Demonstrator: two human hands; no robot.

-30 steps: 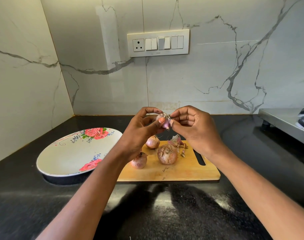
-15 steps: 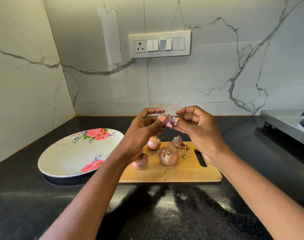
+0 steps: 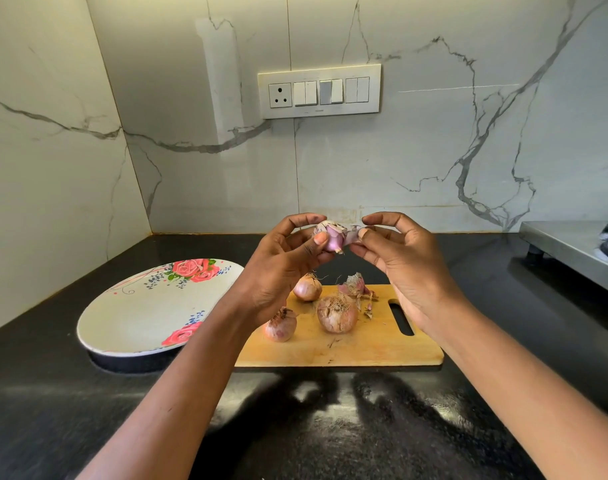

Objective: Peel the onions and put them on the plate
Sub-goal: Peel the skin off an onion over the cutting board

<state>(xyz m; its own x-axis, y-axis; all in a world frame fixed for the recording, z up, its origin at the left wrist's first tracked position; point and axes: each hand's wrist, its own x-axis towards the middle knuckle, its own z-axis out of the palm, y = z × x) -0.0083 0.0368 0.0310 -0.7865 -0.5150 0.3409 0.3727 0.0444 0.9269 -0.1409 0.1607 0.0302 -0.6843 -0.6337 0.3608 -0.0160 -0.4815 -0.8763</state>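
My left hand (image 3: pixel 281 268) grips a small pink onion (image 3: pixel 332 237) above the wooden cutting board (image 3: pixel 358 344). My right hand (image 3: pixel 403 268) pinches a flap of its skin (image 3: pixel 352 235) between thumb and forefinger, drawn out to the right. Three unpeeled onions lie on the board: a small onion (image 3: pixel 307 287) at the back, another small onion (image 3: pixel 280 325) at the front left, a larger onion (image 3: pixel 337 315) in the middle. Loose peel (image 3: pixel 358 287) lies behind the larger one. The white oval plate (image 3: pixel 136 310) with red roses sits left of the board, with nothing on it.
The black countertop (image 3: pixel 330 427) runs to marble walls at the back and left. A switch panel (image 3: pixel 319 91) hangs on the back wall. A steel stand (image 3: pixel 569 247) with a dark object on it sits at the right edge.
My right hand has pulled the skin flap away to the right, so more of the onion's pink flesh shows. My left hand keeps the onion in about the same place.
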